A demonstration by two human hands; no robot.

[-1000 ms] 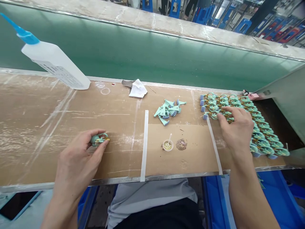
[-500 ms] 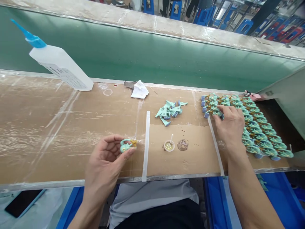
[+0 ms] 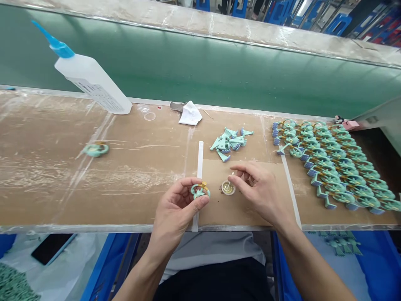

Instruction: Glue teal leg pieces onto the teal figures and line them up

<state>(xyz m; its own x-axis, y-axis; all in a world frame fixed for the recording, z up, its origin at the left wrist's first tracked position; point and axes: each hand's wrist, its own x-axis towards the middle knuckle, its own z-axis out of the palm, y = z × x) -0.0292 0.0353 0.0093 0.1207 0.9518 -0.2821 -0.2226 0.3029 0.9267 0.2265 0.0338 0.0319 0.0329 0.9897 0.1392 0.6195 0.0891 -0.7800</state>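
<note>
My left hand (image 3: 178, 205) holds a mint-green plastic ring with a yellow clip (image 3: 200, 191) between thumb and fingers. My right hand (image 3: 260, 188) hangs just right of a small glue cup (image 3: 228, 187) with a thin stick in it, its fingers apart and not visibly touching. A blurred green ring (image 3: 96, 149) lies on the brown work surface (image 3: 56, 196) to the left. Several assembled green pieces (image 3: 335, 171) stand in tight rows at the right. A loose heap of mint-and-blue parts (image 3: 227, 143) sits above the cup.
A white glue bottle with a blue nozzle (image 3: 92, 79) lies at the back left, near a white cloth (image 3: 190, 113). White tape strips (image 3: 199, 167) mark the surface. A green wall (image 3: 200, 71) rises behind it. Blue bins (image 3: 354, 259) sit below the front edge.
My left hand has moved right with its ring. My right hand has left the rows for the cup. A blurred green ring now shows on the left of the surface.
</note>
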